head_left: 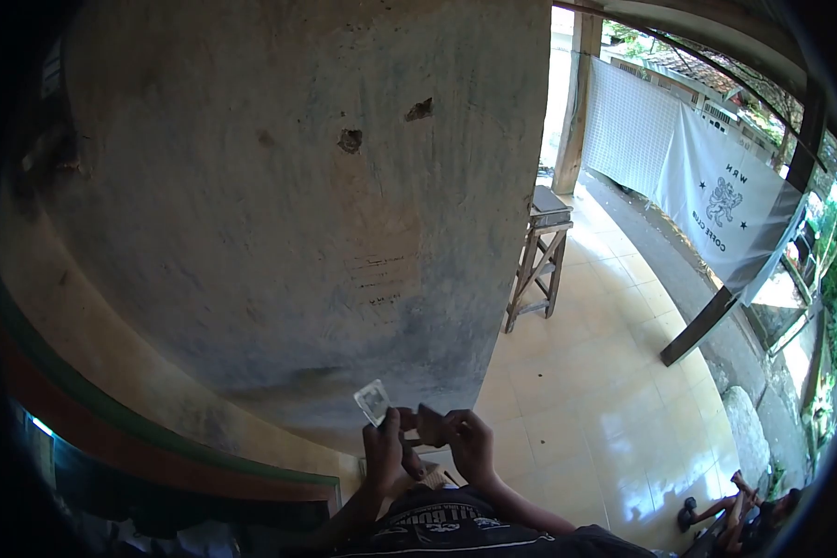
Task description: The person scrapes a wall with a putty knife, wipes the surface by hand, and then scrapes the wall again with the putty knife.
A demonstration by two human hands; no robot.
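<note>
My left hand [381, 451] is raised in front of my chest and pinches a small clear plastic packet [373, 402] that sticks up to the left. Beside it, my right hand [470, 442] grips a small dark flat object [430, 423] between the two hands; what it is cannot be told. Both hands are close together, low in the head view, above my dark printed shirt [456, 530].
A large grey concrete wall [298, 205] fills the view ahead. A wooden stool [541, 260] stands on the glossy tiled floor [604, 400] to the right. A white banner [725, 205] hangs on a fence. Sandals and feet [716, 511] show at the lower right.
</note>
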